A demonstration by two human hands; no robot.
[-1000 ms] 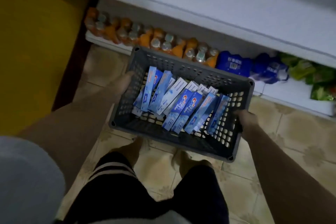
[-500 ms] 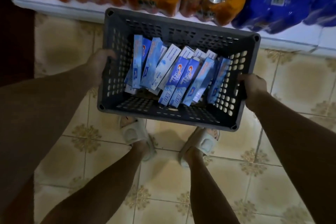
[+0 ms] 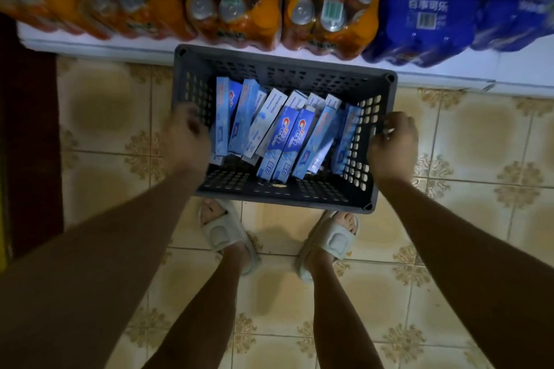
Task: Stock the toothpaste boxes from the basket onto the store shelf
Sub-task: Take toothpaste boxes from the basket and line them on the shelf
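A dark grey perforated basket sits low over the tiled floor, just in front of my feet and against the bottom shelf ledge. Several blue and white toothpaste boxes lean side by side inside it, tilted to the right. My left hand is on the basket's left wall with its fingers curled; it is blurred. My right hand grips the right wall, its fingertips hooked over the rim. No box is in either hand.
The white bottom shelf ledge runs across the top of the view. It carries shrink-wrapped packs of orange drink bottles and blue packs on the right. My feet in pale slippers stand behind the basket. A dark red strip borders the floor on the left.
The basket has gone down from waist height to floor level by the bottom shelf. The view has tipped downward, and both hands stay at the basket's sides.
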